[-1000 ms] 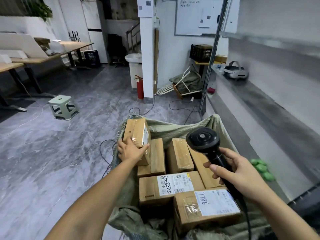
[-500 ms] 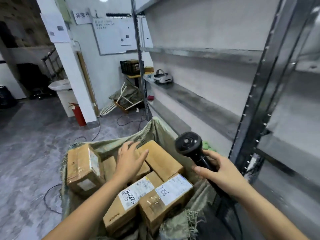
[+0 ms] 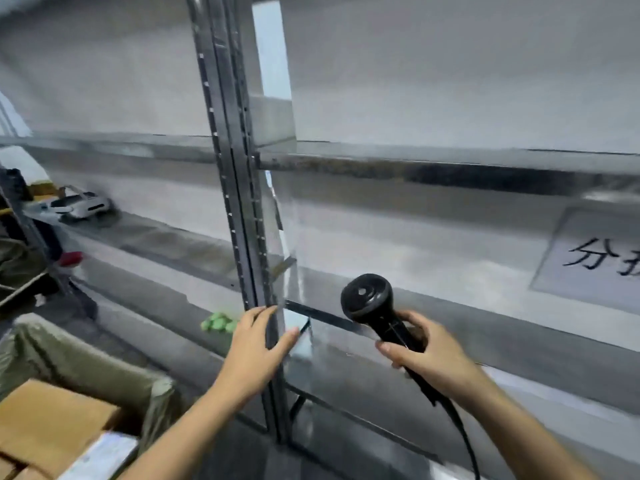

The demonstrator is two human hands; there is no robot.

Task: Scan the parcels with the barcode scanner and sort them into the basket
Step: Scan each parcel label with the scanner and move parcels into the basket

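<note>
My right hand (image 3: 426,355) grips the handle of the black barcode scanner (image 3: 367,299), whose round head points up in front of the metal shelving; its cable trails down to the lower right. My left hand (image 3: 256,344) hovers with straight, relaxed fingers in front of the shelf's upright post (image 3: 239,202) and holds nothing. Brown cardboard parcels (image 3: 52,420), one with a white label, lie in the green woven sack (image 3: 83,362) at the lower left. No basket is in view.
Grey metal shelves (image 3: 381,168) fill the view, blurred by motion. A white headset (image 3: 79,206) lies on the left shelf, a green object (image 3: 218,323) on a lower shelf. A white sign with black characters (image 3: 595,258) hangs at the right.
The view has swung right from the sack to the shelving. My left hand has left the parcels and risen in front of the shelf post. My right hand still holds the scanner.
</note>
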